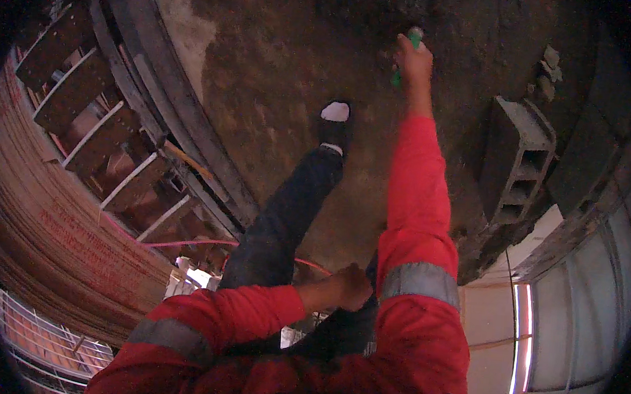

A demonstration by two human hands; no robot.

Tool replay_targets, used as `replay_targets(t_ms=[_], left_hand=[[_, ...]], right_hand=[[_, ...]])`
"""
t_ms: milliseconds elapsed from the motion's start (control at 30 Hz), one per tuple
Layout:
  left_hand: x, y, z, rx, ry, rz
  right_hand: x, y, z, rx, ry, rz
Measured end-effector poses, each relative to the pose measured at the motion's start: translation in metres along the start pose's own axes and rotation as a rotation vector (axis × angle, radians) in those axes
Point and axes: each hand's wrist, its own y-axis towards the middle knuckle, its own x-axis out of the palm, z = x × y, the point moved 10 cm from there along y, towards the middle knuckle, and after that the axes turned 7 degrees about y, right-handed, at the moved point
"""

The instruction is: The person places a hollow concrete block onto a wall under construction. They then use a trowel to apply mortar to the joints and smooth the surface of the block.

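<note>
Stretched far forward, my right hand (415,60) is closed around a slim green object (415,35) with a pale, rounded end. Its lower green tip shows below the fingers, but the dim light hides its exact kind. Dark, damp-looking ground (288,58) lies beneath that hand. My left hand (352,287) is curled into a fist close to my body, above my thigh. A thin pink hose or cord (313,265) runs up close to this hand; whether the fingers grip it cannot be made out.
Long dark beams (171,80) and a ladder-like metal frame (121,185) line the left, beside stacked brown sheets (75,233). At right stand a hollow concrete block (524,159) and rubble pieces (551,70). Pale wall panels (575,314) rise at lower right. My shoe (336,122) is mid-floor.
</note>
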Motion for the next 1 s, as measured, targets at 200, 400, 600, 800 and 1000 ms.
replay_targets(t_ms=[200,400,600,800,1000], left_hand=[[-0.004,0.001,0.011,0.018,0.036,-0.023],[0.002,0.007,0.015,0.001,-0.027,-0.248],[0.01,0.017,0.008,-0.043,-0.148,-0.14],[-0.006,0.015,0.002,-0.045,-0.349,0.392],[-0.006,0.016,0.006,-0.028,-0.219,0.1]], right_hand=[[-0.026,-0.045,-0.055,-0.516,-0.626,0.402],[-0.009,-0.059,-0.036,-0.554,-0.602,0.174],[0.089,-0.113,0.069,-0.205,-0.648,-0.297],[0.202,-0.077,0.083,-0.022,-0.706,-0.36],[0.163,0.032,-0.009,-0.152,-0.548,-0.178]])
